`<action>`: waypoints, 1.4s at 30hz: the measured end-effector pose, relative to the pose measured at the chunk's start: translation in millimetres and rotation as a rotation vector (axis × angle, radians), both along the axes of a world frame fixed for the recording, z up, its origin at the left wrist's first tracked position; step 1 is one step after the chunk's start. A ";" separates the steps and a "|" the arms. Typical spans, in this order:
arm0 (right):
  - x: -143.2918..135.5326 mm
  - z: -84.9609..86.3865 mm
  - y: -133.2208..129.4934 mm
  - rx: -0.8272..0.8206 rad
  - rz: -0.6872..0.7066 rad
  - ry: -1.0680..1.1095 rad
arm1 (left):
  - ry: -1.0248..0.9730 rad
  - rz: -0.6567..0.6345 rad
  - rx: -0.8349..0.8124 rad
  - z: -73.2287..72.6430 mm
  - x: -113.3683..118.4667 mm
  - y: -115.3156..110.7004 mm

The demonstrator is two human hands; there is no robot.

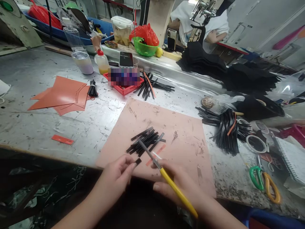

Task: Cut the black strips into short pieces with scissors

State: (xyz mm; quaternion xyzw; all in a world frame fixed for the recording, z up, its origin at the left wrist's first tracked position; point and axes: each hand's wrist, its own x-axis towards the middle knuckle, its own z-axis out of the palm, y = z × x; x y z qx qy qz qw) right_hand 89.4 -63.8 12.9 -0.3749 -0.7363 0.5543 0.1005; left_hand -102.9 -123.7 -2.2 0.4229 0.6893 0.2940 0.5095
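My left hand [120, 173] pinches a short black strip [138, 161] between thumb and fingers, near the front edge of the bench. My right hand [177, 181] is closed round a yellow-handled tool [176, 189] with a long, narrow metal end; its exact kind is unclear. The metal end points up and left over a loose pile of black strips [146, 140]. Under all this lies a pinkish mat [183, 140]. An orange strip with markings [160, 151] and a thin white piece [156, 155] lie beside the pile, close to my right fingers.
Orange sheets [60, 93] and a tied black bundle [92, 89] lie left. A red tray [124, 90], glue bottle [101, 62] and jar [83, 62] stand behind. On the right are a black strip heap [227, 132], scissors [271, 187] and a notebook [292, 154]. Another person's arm [214, 36] shows behind.
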 end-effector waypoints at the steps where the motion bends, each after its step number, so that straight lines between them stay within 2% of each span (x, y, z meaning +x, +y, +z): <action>1: -2.4 0.2 -1.6 -0.005 -0.037 0.049 | 0.014 -0.060 0.034 1.1 4.9 -1.6; 4: -7.6 -0.5 -5.5 -0.005 -0.126 0.142 | 0.055 -0.236 0.152 4.3 17.5 -4.2; 6: -7.1 -0.4 -2.2 0.062 -0.146 0.123 | 0.085 -0.287 0.187 4.0 20.8 -4.9; 12: 11.5 5.9 42.0 0.365 -0.283 -0.187 | 0.229 -0.227 0.083 -6.8 13.7 -9.1; 15: 13.1 7.0 59.5 0.455 -0.231 -0.382 | 0.267 -0.224 0.034 -9.3 13.4 -10.8; 18: 7.0 5.6 64.7 0.492 -0.180 -0.484 | 0.254 -0.234 0.044 -9.0 15.8 -10.7; 22: 4.0 4.5 63.1 0.494 -0.168 -0.470 | 0.152 -0.217 0.014 -9.5 17.7 -10.1; 28: 16.6 9.2 60.3 0.486 -0.193 -0.396 | -0.042 -0.138 -0.045 -9.8 16.6 -9.2; 30: 19.5 10.0 59.6 0.460 -0.200 -0.344 | -0.049 -0.161 -0.075 -8.5 16.5 -8.8; 36: 22.6 8.4 57.3 0.392 -0.232 -0.305 | 0.004 -0.227 0.035 -3.9 16.9 -9.1; 39: 23.2 11.4 53.7 0.331 -0.236 -0.203 | -0.028 -0.257 0.014 -1.3 18.0 -8.8; 42: 19.9 20.3 44.9 0.222 -0.178 -0.062 | -0.055 -0.297 0.005 2.9 21.3 -6.6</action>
